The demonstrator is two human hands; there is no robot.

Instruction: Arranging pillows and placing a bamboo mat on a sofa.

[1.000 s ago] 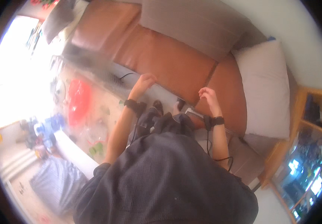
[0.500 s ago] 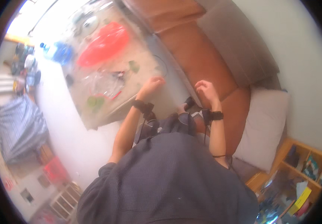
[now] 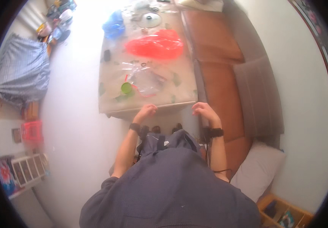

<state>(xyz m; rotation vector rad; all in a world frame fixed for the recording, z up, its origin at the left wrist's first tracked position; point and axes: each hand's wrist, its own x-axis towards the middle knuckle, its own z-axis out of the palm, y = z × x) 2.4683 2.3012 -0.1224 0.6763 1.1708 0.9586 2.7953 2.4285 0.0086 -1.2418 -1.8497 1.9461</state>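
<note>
My left hand (image 3: 147, 113) hangs at the near edge of the table (image 3: 112, 102), its fingers loosely bent and nothing visible in them. Over by the table's near right corner is my right hand (image 3: 206, 111), empty, with fingers curved and apart. Closest to the left hand on the tabletop are a round green lid (image 3: 126, 88) and a clear plastic bag (image 3: 145, 79) with red edging. Beyond these lies a crumpled red plastic bag (image 3: 156, 45). A glass pot lid (image 3: 149, 19) and a blue plastic water bottle (image 3: 114, 26) sit farther back.
A brown sofa (image 3: 219, 87) runs along the table's right side, with a pale pillow (image 3: 257, 171) at its near end. White floor (image 3: 72, 95) stretches along the left. A striped cloth (image 3: 21, 70) and a red crate (image 3: 32, 131) are at the far left.
My view has turned, so the table now stretches straight ahead. Both hands keep nearly the same pose, and the green lid shows clearly now.
</note>
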